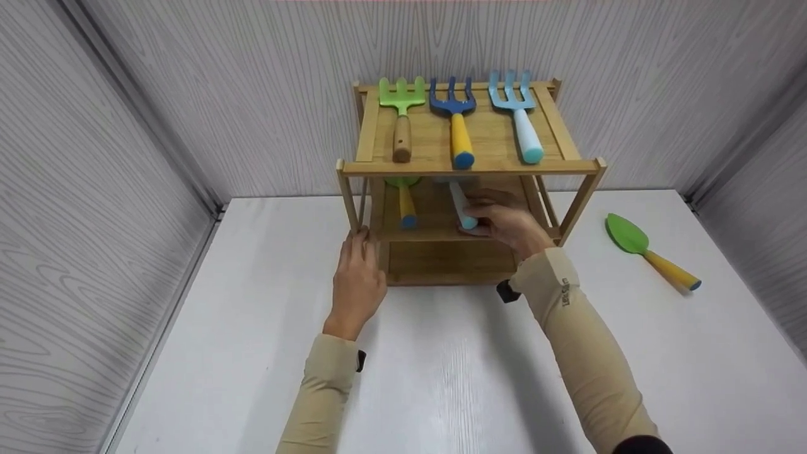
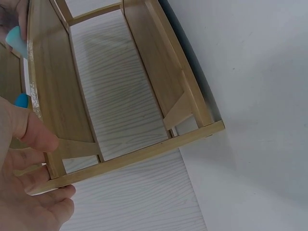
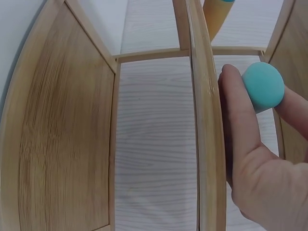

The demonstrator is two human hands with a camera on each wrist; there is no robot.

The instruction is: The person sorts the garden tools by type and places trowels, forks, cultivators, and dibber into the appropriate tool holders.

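Note:
A wooden rack [image 1: 470, 168] with several levels stands against the back wall. My right hand [image 1: 504, 217] reaches onto its middle level and pinches the light blue handle [image 1: 461, 205] of a garden tool, whose head is mostly hidden under the top level. In the right wrist view, the handle's turquoise end [image 3: 263, 85] sits between thumb and finger. Beside it lies a garden tool with a yellow handle [image 1: 407, 207] and a green head, partly covered by the rack's front bar. My left hand [image 1: 359, 277] grips the rack's left front post, its fingers around the wood in the left wrist view.
On the top level lie three hand forks: a green one [image 1: 402, 123], a dark blue one with a yellow handle [image 1: 460, 129], and a light blue one [image 1: 523, 126]. A green trowel [image 1: 652, 252] with a yellow handle rests on the white table [image 1: 441, 378] at right.

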